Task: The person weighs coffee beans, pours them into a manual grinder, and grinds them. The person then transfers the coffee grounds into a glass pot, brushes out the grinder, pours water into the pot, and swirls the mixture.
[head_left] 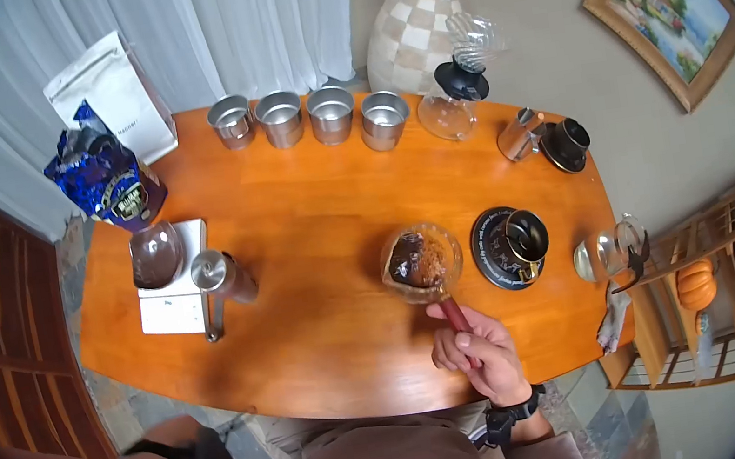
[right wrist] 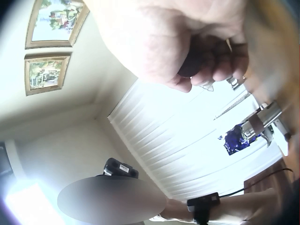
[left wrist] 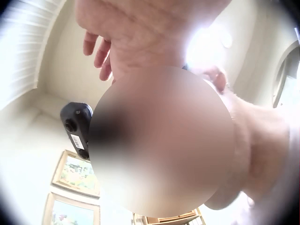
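My right hand curls round the dark red handle of a round glass pot. Dark and lighter brown contents, like coffee, show inside the pot. In the right wrist view, the fingers wrap the dark handle. To the right of the pot is a black cup on a black, lettered saucer. My left hand is raised near the head, where its fingers hang loosely bent with nothing seen in them. The head view catches only the blurred left arm at lower left.
At left, a glass vessel sits on a white scale, beside a hand grinder and a blue foil bag. Several metal cups line the back. A glass dripper stand is back right, another glass vessel at right.
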A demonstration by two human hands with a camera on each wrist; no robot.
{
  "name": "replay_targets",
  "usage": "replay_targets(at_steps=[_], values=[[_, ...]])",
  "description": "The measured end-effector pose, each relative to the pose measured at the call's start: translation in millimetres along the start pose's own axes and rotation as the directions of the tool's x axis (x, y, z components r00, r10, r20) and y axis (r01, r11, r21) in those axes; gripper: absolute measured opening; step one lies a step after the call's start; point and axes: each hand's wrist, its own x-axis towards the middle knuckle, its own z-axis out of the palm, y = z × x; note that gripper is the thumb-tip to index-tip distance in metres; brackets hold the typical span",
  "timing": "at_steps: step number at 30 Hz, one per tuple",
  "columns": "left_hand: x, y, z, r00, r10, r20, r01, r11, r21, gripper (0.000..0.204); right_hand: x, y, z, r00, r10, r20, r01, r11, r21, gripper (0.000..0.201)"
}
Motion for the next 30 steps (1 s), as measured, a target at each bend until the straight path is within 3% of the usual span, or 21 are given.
replay_targets(at_steps=[1,2,3,4,5,6,7,9,11,12,14,15,18,22,24,26,27,28,30], values=[[-32,-8,-15,0.988,-0.095,0.121,0.06,0.963,0.264,0.053,-3,3,-1,0.999,0.016,-0.03,-0.017,1.0,-0.017,0.047],[-38,-32,26,0.953,0.264,-0.151,-0.3,0.895,-0.33,0.038,-4,6,-3,0.998,0.051,-0.022,-0.052,0.998,-0.023,0.046],[-88,-38,-25,1.0,-0.004,0.03,0.014,0.937,-0.348,0.035,-2,7,0,0.999,0.034,-0.026,-0.034,0.999,-0.007,0.046],[-105,-29,4,0.994,-0.1,0.047,0.111,0.896,-0.431,0.02,3,7,4,0.999,0.047,-0.02,-0.047,0.999,0.014,0.045],[-97,-12,34,0.96,-0.216,0.179,0.251,0.946,-0.205,0.013,7,7,8,0.998,0.064,-0.011,-0.064,0.997,0.03,0.045],[-107,-14,48,0.847,-0.341,0.408,0.467,0.844,-0.263,0.018,13,7,9,0.999,0.031,-0.021,-0.031,0.999,0.014,0.045],[-123,-23,66,0.757,-0.387,0.527,0.6,0.732,-0.324,0.014,13,7,9,1.0,0.024,-0.019,-0.023,1.0,0.017,0.045],[-159,-43,92,0.599,-0.418,0.683,0.706,0.678,-0.204,0.008,14,4,6,0.999,-0.028,-0.018,0.029,0.998,0.049,0.045],[-214,-62,112,0.314,-0.576,0.755,0.94,0.299,-0.163,0.012,7,5,4,0.999,-0.039,-0.011,0.039,0.999,0.024,0.044],[-221,-67,122,0.323,-0.571,0.755,0.937,0.307,-0.168,0.012,2,9,2,1.0,-0.013,-0.011,0.013,0.999,0.037,0.044],[-230,-71,136,-0.011,-0.588,0.809,0.987,-0.137,-0.086,0.016,2,13,7,0.998,0.037,-0.041,-0.035,0.998,0.046,0.044],[-239,-73,141,-0.018,-0.581,0.814,0.99,-0.125,-0.067,0.016,7,14,9,0.998,0.031,-0.048,-0.027,0.997,0.068,0.044],[-257,-74,150,0.053,-0.548,0.835,0.996,-0.035,-0.086,0.018,20,10,8,0.996,0.035,-0.087,-0.023,0.991,0.135,0.043],[-255,-74,135,0.051,-0.5,0.864,0.999,0.034,-0.039,0.016,11,15,-2,0.999,-0.013,-0.048,0.02,0.991,0.135,0.041],[-237,-69,123,0.025,-0.259,0.966,0.984,-0.166,-0.07,0.012,10,14,-3,0.999,-0.015,-0.047,0.021,0.991,0.13,0.041],[-184,-38,102,-0.055,-0.055,0.997,0.951,-0.306,0.036,0.018,13,14,0,0.997,-0.046,-0.067,0.055,0.988,0.142,0.042],[-174,-23,90,0.031,0.131,0.991,0.902,-0.432,0.028,0.029,13,13,0,0.994,-0.039,-0.099,0.05,0.992,0.116,0.044],[-152,-9,87,0.226,0.445,0.866,0.885,-0.466,0.009,0.029,14,11,1,0.993,-0.078,-0.086,0.081,0.996,0.03,0.046],[-151,5,65,0.277,0.339,0.899,0.864,-0.498,-0.079,0.03,17,17,0,0.99,-0.113,-0.084,0.114,0.994,0.001,0.048]])
